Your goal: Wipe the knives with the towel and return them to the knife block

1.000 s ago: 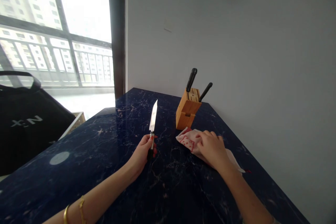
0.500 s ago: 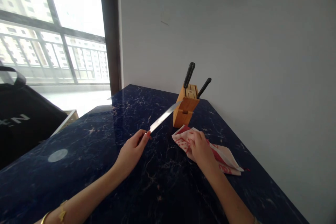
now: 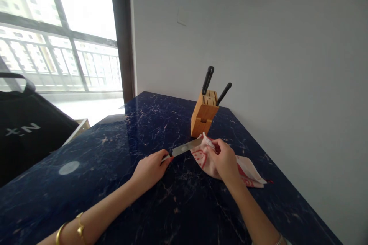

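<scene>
My left hand (image 3: 153, 166) is closed round the handle of a kitchen knife (image 3: 185, 148), whose blade points right and slightly upward above the table. The blade's tip end meets a white and red cloth (image 3: 202, 160), and the very tip is hidden there. Pinched in the fingers of my right hand (image 3: 225, 159) is a bunched fold of that cloth; the rest of it droops onto the table. Just beyond the cloth stands a wooden knife block (image 3: 203, 116) with black-handled knives (image 3: 207, 80) in its slots.
The dark blue marbled table (image 3: 161, 122) runs up to a grey wall (image 3: 258, 46). A pale round spot (image 3: 69, 167) shows on its left part. To the left are a black bag (image 3: 25, 130) with white lettering and a large window (image 3: 83, 26).
The knife has swung lower and flatter, its tip end moving from in front of the block down to the cloth. My right hand has lifted a fold of the cloth to the blade.
</scene>
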`<state>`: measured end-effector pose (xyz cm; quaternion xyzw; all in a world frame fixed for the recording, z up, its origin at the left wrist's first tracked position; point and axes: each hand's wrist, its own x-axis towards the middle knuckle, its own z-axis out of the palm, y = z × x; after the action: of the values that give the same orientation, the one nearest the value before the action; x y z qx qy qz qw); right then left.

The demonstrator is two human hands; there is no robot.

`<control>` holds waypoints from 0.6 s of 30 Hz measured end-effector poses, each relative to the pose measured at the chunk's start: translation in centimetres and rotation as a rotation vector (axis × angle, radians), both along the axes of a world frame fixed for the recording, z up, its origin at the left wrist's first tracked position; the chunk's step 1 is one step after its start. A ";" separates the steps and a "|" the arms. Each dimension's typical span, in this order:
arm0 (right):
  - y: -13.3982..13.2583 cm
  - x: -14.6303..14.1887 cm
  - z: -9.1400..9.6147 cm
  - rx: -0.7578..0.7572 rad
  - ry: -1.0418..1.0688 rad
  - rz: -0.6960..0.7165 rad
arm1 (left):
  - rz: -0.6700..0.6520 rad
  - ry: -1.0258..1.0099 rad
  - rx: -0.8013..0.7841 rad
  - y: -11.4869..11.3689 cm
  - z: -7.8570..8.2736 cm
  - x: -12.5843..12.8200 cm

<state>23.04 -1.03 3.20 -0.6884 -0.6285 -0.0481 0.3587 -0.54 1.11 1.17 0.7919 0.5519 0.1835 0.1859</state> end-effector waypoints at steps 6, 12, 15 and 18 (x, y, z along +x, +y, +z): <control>-0.4 -4.6 -1.1 -0.056 0.170 0.242 | -0.071 0.023 0.092 -1.1 -0.5 1.1; -0.5 -5.7 -1.4 -0.055 0.218 0.506 | -0.141 -0.049 0.074 -0.9 -0.5 1.0; 0.2 -4.8 -1.8 -0.081 0.279 0.417 | -0.146 -0.091 0.068 -1.0 -0.4 1.0; 0.4 -4.5 -2.1 -0.150 0.399 0.306 | -0.149 -0.134 0.030 -1.1 -0.4 1.1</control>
<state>18.49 -0.66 1.14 -0.6059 -0.6440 0.1900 0.4266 0.56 0.05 0.75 0.8193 0.4752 0.2299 0.2237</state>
